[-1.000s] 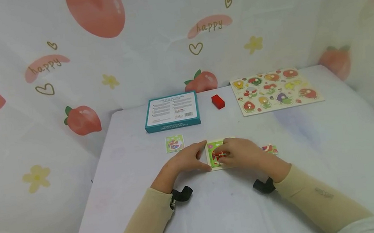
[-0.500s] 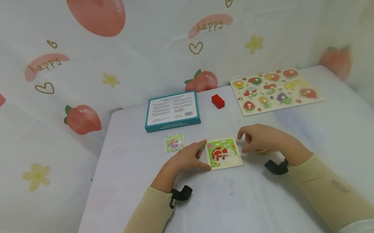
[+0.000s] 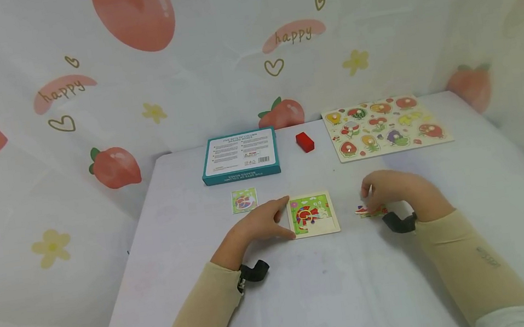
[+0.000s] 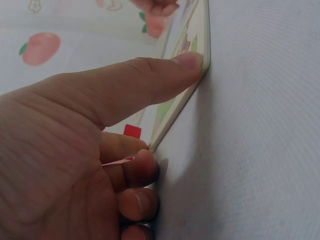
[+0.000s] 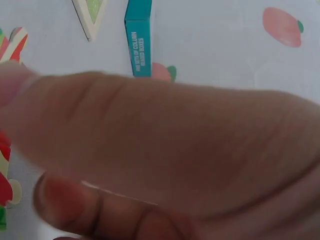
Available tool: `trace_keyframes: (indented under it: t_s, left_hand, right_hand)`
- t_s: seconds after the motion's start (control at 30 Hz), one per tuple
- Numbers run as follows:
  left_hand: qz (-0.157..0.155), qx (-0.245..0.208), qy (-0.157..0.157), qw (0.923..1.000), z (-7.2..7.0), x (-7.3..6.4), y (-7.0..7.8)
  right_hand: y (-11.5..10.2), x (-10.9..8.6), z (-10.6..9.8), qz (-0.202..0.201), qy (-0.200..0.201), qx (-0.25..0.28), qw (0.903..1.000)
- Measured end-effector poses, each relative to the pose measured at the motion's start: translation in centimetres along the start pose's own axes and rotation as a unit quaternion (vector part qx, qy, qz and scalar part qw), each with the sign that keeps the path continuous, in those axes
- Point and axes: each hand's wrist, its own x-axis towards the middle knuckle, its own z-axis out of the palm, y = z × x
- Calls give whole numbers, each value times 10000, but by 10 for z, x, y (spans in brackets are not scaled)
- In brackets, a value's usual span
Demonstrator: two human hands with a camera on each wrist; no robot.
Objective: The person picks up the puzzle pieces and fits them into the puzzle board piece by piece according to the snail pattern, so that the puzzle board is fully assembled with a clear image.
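A square jigsaw board point(image 3: 315, 227) lies flat in front of me, its printed picture filling the upper and left parts and bare wood showing at the lower right. My left hand point(image 3: 264, 221) holds its left side, with the thumb on the near corner and the index finger on the far corner. In the left wrist view the thumb point(image 4: 145, 85) presses the board's corner. My right hand point(image 3: 395, 190) is right of the board, bent fingers down at several loose jigsaw pieces point(image 3: 361, 210). Its thumb point(image 5: 125, 130) covers part of them; whether a piece is pinched is hidden.
A small picture card point(image 3: 244, 200) lies left of the board. Behind stand a teal box point(image 3: 240, 155) and a red block point(image 3: 305, 142). A fruit peg puzzle point(image 3: 386, 127) lies at the back right, near the patterned cloth wall point(image 3: 210, 71).
My right hand has left the board and moved right to the loose pieces, uncovering the board's picture and its bare lower right part. My left hand stays at the board's left side.
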Motion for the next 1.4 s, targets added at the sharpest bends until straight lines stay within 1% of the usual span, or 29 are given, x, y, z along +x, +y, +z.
trace_keyframes:
  t_s: [0.13, 0.2, 0.4, 0.57, 0.73, 0.9, 1.0, 1.23, 1.3, 1.4]
  left_hand:
    - [-36, -18, -2, 10000, 0, 0, 0]
    - [-43, -20, -3, 10000, 0, 0, 0]
    - [-74, -8, -12, 10000, 0, 0, 0]
    - [-107, -1, -13, 9999, 0, 1, 0]
    - [-35, 43, 5, 10000, 0, 0, 0]
    - [-12, 68, 3, 10000, 0, 0, 1]
    - [-46, 45, -2, 10000, 0, -1, 1]
    - [-44, 32, -13, 10000, 0, 0, 0]
    - [-52, 50, -17, 10000, 0, 1, 0]
    - [-63, 77, -21, 9999, 0, 1, 0]
  right_hand:
    - [1, -1, 3, 338, -126, -109, 9993]
    - [0, -2, 6, 394, -133, -171, 9990]
    - [-4, -3, 8, 238, -89, -312, 9992]
    - [-4, -1, 9, 154, -117, -284, 9994]
    - [-3, -1, 6, 129, -97, -291, 9994]
    - [-9, -4, -1, -55, 229, -183, 9996]
    - [-13, -7, -3, -270, 504, -101, 9983]
    - [-30, -16, -2, -758, 1178, 98, 9901]
    - [-36, -17, 0, -861, 1288, 101, 9879]
    - [-44, -17, 6, -989, 1348, 125, 9859]
